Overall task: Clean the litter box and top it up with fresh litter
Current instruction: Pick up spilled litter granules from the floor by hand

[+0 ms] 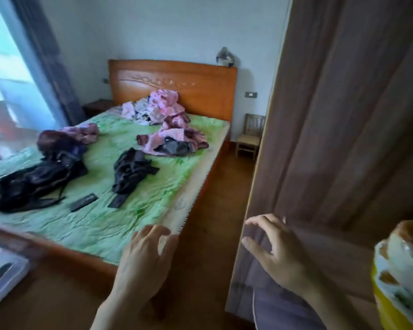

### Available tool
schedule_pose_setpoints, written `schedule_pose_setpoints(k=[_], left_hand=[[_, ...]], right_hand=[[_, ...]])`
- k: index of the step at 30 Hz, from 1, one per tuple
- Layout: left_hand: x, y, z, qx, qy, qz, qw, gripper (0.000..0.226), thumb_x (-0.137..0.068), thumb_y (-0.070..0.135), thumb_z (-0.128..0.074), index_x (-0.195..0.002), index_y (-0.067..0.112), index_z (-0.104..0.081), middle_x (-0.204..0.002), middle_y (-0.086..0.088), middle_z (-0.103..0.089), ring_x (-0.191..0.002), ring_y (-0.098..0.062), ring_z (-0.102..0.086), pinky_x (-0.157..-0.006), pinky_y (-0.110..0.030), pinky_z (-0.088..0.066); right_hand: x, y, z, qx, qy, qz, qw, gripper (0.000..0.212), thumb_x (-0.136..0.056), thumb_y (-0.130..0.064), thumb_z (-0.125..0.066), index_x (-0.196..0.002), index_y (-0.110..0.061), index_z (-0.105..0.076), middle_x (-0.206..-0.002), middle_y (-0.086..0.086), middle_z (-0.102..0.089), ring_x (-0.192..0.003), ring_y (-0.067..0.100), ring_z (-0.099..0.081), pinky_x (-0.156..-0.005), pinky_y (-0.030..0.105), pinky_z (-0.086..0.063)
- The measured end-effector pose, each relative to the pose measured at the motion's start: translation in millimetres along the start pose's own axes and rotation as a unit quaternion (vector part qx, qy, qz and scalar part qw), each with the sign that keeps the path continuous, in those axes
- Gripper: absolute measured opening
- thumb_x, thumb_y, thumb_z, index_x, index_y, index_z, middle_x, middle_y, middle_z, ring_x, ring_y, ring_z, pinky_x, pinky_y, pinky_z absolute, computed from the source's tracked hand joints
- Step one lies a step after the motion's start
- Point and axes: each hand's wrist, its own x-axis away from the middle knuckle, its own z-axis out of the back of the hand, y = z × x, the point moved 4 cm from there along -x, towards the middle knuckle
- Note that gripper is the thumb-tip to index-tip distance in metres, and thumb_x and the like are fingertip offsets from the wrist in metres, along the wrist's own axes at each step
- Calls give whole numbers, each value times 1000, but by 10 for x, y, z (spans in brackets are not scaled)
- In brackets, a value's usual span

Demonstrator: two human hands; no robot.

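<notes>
- Litter box: the only candidate is a pale plastic box (3, 275) cut off by the lower left edge, on the floor beside the foot of the bed. It is too blurred to tell whether this is it.
- A bright window (7, 75) fills the left side, with a dark curtain (48, 55) hanging beside it.
- The bed (110, 220) has a green cover and a wooden headboard (200, 91).
- Dark clothes (34, 182) lie in a heap on its left part, with another dark bundle (131, 170) near the middle.
- A black remote (84, 202) lies between the two dark heaps, nearer the foot of the bed.
- Pink clothes (162, 108) are piled towards the headboard.
- The left hand (143, 256) is held out over the floor at the bed's near corner, fingers spread and relaxed, holding nothing.
- A small wooden chair (249, 136) stands against the far wall, between the bed and the brown door.
- The right hand (272, 248) is held at the edge of the brown door (343, 139), fingers loosely curved and gripping nothing. I cannot tell whether its fingertips touch the panel.
- A yellow and white bag (401, 282), blurred, sits at the right edge.
</notes>
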Motion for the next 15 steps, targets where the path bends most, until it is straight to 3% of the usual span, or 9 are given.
schedule_pose_setpoints(k=[4,10,15], left_hand=[[333,-280,243,-36,57,94,993,33,-92,58,-44,-101,33,-64,-109,14,-58,-105,-13,-53,-88,-32,-42],[664,-772,548,-29,93,208,973,22,-92,47,-53,-101,32,-66,-113,7,-60,-105,-17,-55,-85,-31,-39],[910,-1166,782,8,122,230,966,19,-93,44,-53,-99,32,-66,-108,8,-58,-102,-16,-56,-89,-30,-42]], right_hand=[[-209,-159,-403,-48,-55,46,996,38,-87,-51,-58,-119,-30,-60,-118,-19,-54,-100,-9,-51,-82,9,-41],[-394,-580,-803,-64,-114,101,986,34,-88,-48,-62,-118,-31,-60,-116,-18,-54,-111,1,-51,-90,23,-48],[-479,-1034,-1135,-55,-142,137,979,31,-87,-50,-61,-115,-35,-58,-112,-22,-53,-107,-4,-51,-89,12,-39]])
